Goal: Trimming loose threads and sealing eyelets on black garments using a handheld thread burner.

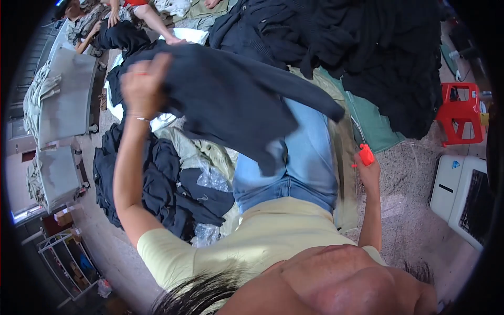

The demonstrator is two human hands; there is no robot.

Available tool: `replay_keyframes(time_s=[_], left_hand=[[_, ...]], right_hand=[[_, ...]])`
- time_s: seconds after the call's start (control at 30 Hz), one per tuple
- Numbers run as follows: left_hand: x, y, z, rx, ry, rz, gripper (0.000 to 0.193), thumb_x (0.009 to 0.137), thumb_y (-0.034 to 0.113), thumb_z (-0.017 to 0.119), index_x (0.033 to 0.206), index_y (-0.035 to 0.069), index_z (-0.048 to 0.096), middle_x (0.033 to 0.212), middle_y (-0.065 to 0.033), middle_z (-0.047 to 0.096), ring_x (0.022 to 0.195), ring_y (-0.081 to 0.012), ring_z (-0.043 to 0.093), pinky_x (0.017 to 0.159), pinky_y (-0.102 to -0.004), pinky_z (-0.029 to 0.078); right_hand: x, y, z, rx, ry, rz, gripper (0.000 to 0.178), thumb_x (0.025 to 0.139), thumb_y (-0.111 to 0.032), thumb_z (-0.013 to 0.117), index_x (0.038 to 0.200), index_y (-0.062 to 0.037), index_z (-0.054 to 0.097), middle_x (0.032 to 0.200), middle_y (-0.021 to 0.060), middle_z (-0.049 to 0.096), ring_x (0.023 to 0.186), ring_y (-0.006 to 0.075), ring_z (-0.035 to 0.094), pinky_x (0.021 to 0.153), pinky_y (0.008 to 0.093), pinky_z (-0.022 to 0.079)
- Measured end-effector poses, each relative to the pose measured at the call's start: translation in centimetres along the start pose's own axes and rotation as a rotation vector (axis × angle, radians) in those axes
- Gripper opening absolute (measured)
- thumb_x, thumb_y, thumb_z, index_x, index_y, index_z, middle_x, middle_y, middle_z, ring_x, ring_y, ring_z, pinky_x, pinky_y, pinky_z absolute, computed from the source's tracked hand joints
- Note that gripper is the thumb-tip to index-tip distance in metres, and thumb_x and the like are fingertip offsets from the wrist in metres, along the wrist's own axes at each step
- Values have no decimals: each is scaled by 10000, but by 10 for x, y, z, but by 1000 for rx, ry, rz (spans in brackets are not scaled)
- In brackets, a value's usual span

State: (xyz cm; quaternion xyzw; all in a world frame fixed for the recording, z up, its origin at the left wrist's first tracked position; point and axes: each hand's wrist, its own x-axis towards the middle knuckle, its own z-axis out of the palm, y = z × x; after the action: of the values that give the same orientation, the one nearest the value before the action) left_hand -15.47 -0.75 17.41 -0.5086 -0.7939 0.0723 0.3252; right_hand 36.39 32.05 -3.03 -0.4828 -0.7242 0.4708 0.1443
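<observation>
A dark long-sleeved sweater is spread in the air over my jeans, blurred by motion. One sleeve stretches to the right and its lower edge hangs over my lap. At its left end my left hand, also blurred, grips the cloth; the exact finger hold is partly smeared. Out to the right, apart from the sweater, my right hand is closed around red-handled scissors. Their thin metal blades point away from me, toward a green cloth.
Dark garments lie in a large heap ahead and a smaller pile to my left, near clear plastic bags. A red stool and a white pet-carrier-like box stand right. Grey wheeled carts stand left; another person sits ahead.
</observation>
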Motion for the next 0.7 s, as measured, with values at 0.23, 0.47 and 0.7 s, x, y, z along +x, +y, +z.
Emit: replay_keyframes(time_s=[0.23,0.47,0.7], left_hand=[[-58,-144,54,539,-405,-573,831,659,297,849,1398,271,471,1157,-111,601,1216,-330,502,908,-586,432],[-119,69,141,-480,-833,-373,558,815,407,729,1294,165,576,1006,-191,681,892,-366,689,766,-461,556],[-117,182,116,-862,-964,-406,412,862,298,683,1231,133,602,1019,-172,685,931,-368,666,795,-466,538]], right_hand=[[142,-67,19,170,39,-150,439,924,-171,661,1326,-46,538,746,3,611,611,123,596,599,296,497],[339,-232,42,-310,648,-678,976,720,-452,837,1423,21,353,1324,256,551,1187,425,551,993,458,443],[398,-309,168,-445,739,-1095,802,720,-253,837,1393,-115,423,1044,198,598,934,403,596,807,480,478]])
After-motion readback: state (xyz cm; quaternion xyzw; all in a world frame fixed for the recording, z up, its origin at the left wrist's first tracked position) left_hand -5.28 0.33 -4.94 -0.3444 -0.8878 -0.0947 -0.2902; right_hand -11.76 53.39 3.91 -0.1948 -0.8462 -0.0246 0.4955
